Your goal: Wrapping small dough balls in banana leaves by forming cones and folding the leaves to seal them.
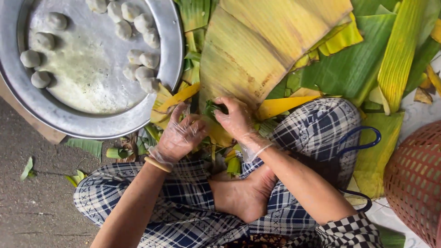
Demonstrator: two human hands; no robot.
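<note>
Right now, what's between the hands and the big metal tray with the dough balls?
In the head view, yellow and green banana leaf scraps lie between the hands and the round metal tray.

tray (18, 98): left edge cut off | basket (415, 179): right side cropped

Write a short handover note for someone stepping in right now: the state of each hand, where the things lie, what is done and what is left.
Left hand: gloved, fingers on the small leaf parcel, helping fold it.
Right hand: gloved, grip closed on the same parcel, over the lap.
Dough balls: unwrapped, spread on the round metal tray, front left.
Banana leaves: piled ahead and to the right; woven basket at far right.
Done: one parcel partly folded. No finished parcels in view.
Left: closing this parcel; the balls on the tray lie unwrapped.
</note>
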